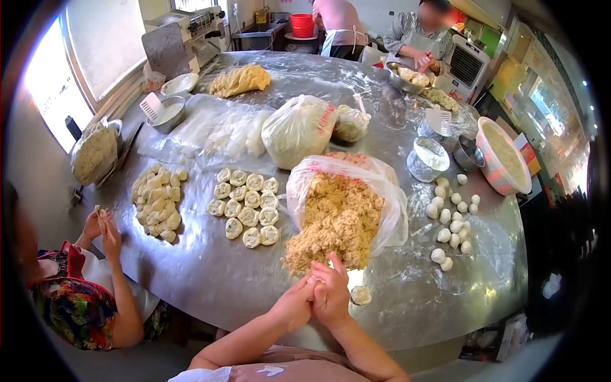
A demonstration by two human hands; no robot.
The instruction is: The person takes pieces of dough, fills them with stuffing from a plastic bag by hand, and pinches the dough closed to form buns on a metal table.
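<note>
My left hand [295,304] and my right hand [331,294] are closed together at the table's near edge, fingers curled around something small that they mostly hide. Just beyond my fingertips lies a heap of crumbly brown filling [340,219], spilling from an open plastic bag [396,219]. A single round filled dough piece [361,295] sits to the right of my right hand. Further left, several pleated dough rounds [251,200] stand in rows. White dough balls [456,226] are scattered on the right side of the table.
At left, another person's hands [105,227] work beside a pile of cut dough pieces [156,202]. A tied bag [299,132], a yellow dough lump [239,81] and a flour bowl [428,159] stand farther back. A large tub [503,155] is at right; two people are behind the table.
</note>
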